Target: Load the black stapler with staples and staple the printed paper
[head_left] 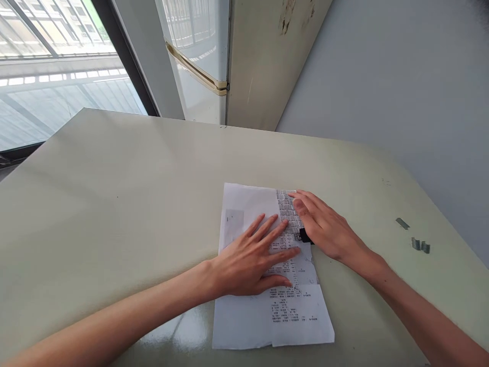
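A sheet of white paper (244, 321) with printed text lies on the table, its right edge ragged. My left hand (254, 260) rests flat across the middle of it, palm down and fingers spread. Over the sheet's upper right edge is my right hand (328, 224), side-on, with its fingers stretched out and the thumb beside them. Beneath its palm pokes out a small black object with a silvery end (304, 236), partly hidden; I cannot tell its kind or whether the palm grips it. Dense dark line patterns (286, 209) cover the print at the upper right.
The pale, glossy table (133, 193) spreads around the sheet. Small grey strips (402, 223) lie at the right. A fridge (198, 61) stands beyond the far edge, a window (57, 66) at the left and a plain wall (401, 71) at the right.
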`<state>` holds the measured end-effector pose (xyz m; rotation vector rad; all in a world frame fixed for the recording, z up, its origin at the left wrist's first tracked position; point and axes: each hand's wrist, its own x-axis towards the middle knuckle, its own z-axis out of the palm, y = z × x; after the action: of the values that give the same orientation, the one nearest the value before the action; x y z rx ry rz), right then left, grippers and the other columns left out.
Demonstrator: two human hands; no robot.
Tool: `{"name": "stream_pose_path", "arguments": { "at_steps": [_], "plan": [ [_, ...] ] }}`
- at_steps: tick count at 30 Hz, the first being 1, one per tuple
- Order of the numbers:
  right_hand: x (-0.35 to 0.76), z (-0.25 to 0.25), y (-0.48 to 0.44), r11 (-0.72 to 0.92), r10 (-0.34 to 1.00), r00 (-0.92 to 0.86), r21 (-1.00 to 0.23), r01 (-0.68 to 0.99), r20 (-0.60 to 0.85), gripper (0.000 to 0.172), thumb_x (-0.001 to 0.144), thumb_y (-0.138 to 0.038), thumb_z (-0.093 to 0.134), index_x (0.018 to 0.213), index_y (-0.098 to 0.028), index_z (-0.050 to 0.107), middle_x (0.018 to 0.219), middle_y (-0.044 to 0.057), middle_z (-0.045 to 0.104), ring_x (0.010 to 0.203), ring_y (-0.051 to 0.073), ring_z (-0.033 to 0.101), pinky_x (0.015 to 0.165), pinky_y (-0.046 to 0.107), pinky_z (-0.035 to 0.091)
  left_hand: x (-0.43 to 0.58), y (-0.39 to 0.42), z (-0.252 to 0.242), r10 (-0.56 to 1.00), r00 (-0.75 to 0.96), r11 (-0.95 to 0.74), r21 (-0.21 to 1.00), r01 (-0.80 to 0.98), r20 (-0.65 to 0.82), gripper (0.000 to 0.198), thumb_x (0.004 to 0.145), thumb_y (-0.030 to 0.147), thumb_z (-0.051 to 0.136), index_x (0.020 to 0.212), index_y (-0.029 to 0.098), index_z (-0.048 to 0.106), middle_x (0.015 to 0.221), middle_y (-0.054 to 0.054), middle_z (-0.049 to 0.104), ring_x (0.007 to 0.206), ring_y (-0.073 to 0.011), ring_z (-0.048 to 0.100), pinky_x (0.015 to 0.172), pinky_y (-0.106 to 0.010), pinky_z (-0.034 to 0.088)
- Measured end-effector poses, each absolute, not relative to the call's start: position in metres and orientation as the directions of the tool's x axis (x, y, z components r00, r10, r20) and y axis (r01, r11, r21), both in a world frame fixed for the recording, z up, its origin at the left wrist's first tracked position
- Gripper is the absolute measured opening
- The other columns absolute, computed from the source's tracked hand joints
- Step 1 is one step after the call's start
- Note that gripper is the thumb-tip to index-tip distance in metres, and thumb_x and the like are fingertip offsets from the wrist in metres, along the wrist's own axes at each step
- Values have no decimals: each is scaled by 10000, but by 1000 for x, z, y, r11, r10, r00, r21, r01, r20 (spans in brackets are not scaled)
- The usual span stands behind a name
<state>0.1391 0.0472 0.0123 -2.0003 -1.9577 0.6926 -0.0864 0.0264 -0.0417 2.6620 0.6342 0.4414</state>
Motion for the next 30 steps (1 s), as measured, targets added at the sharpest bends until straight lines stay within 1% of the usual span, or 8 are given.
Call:
{"name": "stream_pose_path", "arguments": {
  "at_steps": [3, 6, 9, 13, 18, 21, 26, 30],
  "plan": [
    [138, 12, 47, -76, 984, -14, -483, 872, -180, 639, 1050, -709, 260, 1469, -371, 604, 1639, 22, 520, 1543, 365, 429, 1243, 629, 370, -85, 26, -43, 485, 846, -830, 421, 367, 219, 624, 1048, 639, 496, 1567, 293, 526, 1764, -98, 233, 1641, -378, 131, 1324, -623, 183],
    [137, 12, 48, -78, 980, -17, -462, 884, -199, 640, 1059, -690, 239, 1476, -360, 595, 1659, 16, 492, 1563, 349, 399, 1254, 634, 348, -83, 25, -45, 484, 845, -831, 420, 364, 225, 634, 1050, 634, 497, 1566, 267, 531, 1757, -130, 237, 1637, -390, 134, 1323, -627, 182],
    [136, 13, 48, -71, 982, -20, -459, 885, -189, 628, 1062, -682, 241, 1469, -366, 598, 1651, 12, 504, 1551, 346, 420, 1244, 624, 369, -82, 25, -47, 486, 844, -830, 423, 364, 228, 636, 1054, 631, 489, 1564, 255, 533, 1751, -148, 245, 1634, -396, 145, 1321, -628, 184],
    [135, 14, 48, -74, 982, -15, -450, 890, -190, 624, 1060, -684, 239, 1471, -375, 593, 1652, 6, 503, 1545, 344, 432, 1234, 620, 387, -82, 24, -47, 492, 839, -826, 429, 365, 233, 629, 1049, 629, 503, 1556, 258, 542, 1750, -142, 250, 1633, -393, 151, 1322, -625, 187],
    [136, 13, 48, -64, 979, -32, -454, 889, -199, 643, 1058, -695, 229, 1491, -373, 578, 1663, 17, 485, 1553, 342, 416, 1233, 621, 381, -82, 24, -47, 500, 828, -821, 445, 359, 255, 610, 1046, 618, 523, 1555, 282, 544, 1761, -98, 232, 1636, -385, 155, 1329, -616, 179],
    [136, 12, 48, -53, 983, -36, -462, 885, -182, 635, 1061, -693, 237, 1485, -372, 585, 1651, 18, 502, 1534, 344, 442, 1223, 609, 398, -82, 24, -47, 498, 829, -821, 446, 357, 254, 609, 1050, 613, 518, 1556, 276, 544, 1759, -103, 237, 1633, -389, 170, 1329, -615, 179],
    [135, 12, 48, -83, 978, -8, -428, 900, -207, 633, 1059, -689, 241, 1496, -374, 574, 1660, 4, 491, 1520, 361, 462, 1219, 627, 398, -81, 24, -48, 499, 832, -822, 438, 364, 244, 629, 1056, 627, 487, 1559, 252, 541, 1747, -140, 265, 1631, -387, 177, 1334, -606, 165],
    [134, 13, 49, -94, 977, 0, -431, 897, -214, 634, 1054, -697, 251, 1493, -377, 579, 1663, 7, 487, 1506, 372, 479, 1209, 631, 404, -80, 24, -48, 502, 827, -820, 443, 362, 254, 617, 1058, 624, 488, 1565, 276, 531, 1759, -103, 238, 1637, -374, 164, 1338, -603, 161]
  ]
}}
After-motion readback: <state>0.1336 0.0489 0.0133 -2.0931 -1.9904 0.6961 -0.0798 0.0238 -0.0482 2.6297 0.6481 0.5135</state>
